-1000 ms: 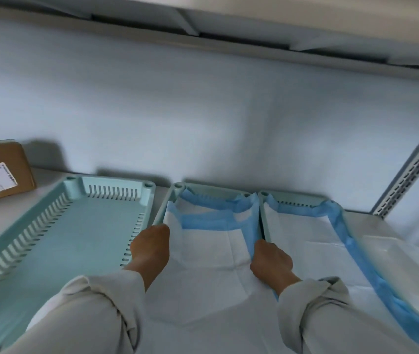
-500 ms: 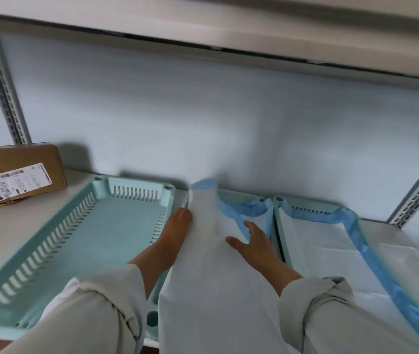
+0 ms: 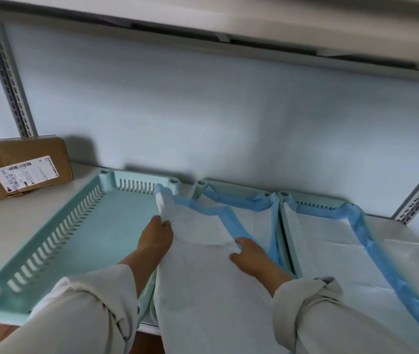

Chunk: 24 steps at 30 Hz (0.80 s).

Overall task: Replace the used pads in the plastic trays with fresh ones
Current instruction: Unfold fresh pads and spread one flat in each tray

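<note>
Three pale green plastic trays stand side by side on a shelf. The left tray (image 3: 49,241) has a bare floor. In the middle tray (image 3: 200,186) lies a white pad with a blue border (image 3: 251,221). A second white, blue-edged pad (image 3: 203,264) is lifted above it, its far corner reaching over the left tray's rim. My left hand (image 3: 156,237) pinches that pad's left edge. My right hand (image 3: 250,255) grips its right side near the blue border. The right tray (image 3: 283,198) holds another white pad with a blue border (image 3: 331,246).
A brown cardboard parcel with a white label (image 3: 21,169) sits at the shelf's back left. Slotted metal uprights (image 3: 11,80) stand at both sides and an upper shelf (image 3: 228,19) hangs overhead. A translucent plastic sheet (image 3: 412,261) lies right of the trays.
Both hands have raised a pad out of the middle tray and carried it leftward, its far corner now over the left tray's rim. Another pad shows beneath it. The view has shifted left.
</note>
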{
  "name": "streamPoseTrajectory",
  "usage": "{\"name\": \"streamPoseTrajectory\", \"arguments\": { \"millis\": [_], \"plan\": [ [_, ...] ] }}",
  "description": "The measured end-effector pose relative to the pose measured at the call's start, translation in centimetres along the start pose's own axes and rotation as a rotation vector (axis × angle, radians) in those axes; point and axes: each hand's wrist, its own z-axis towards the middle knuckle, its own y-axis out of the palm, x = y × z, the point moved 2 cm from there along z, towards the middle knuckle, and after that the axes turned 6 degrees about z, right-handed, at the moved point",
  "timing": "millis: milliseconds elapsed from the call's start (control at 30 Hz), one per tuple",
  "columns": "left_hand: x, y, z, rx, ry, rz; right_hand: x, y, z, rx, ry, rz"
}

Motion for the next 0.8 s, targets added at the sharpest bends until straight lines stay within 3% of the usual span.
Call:
{"name": "streamPoseTrajectory", "arguments": {
  "millis": [133,333,600,800],
  "plan": [
    [0.4,0.0,-0.1,0.041,0.037,0.041,3.1,-1.2,0.4,0.071,0.147,-0.103],
    [0.3,1.0,-0.1,0.004,-0.023,0.025,4.8,-1.5,0.3,0.113,0.175,-0.217],
    [0.2,1.1,0.0,0.008,-0.047,0.024,4.3,-3.2,-0.2,0.416,0.139,-0.163],
    [0.2,1.5,-0.1,0.007,0.019,0.105,4.3,-2.6,-0.4,0.289,0.125,-0.329]
  ]
}}
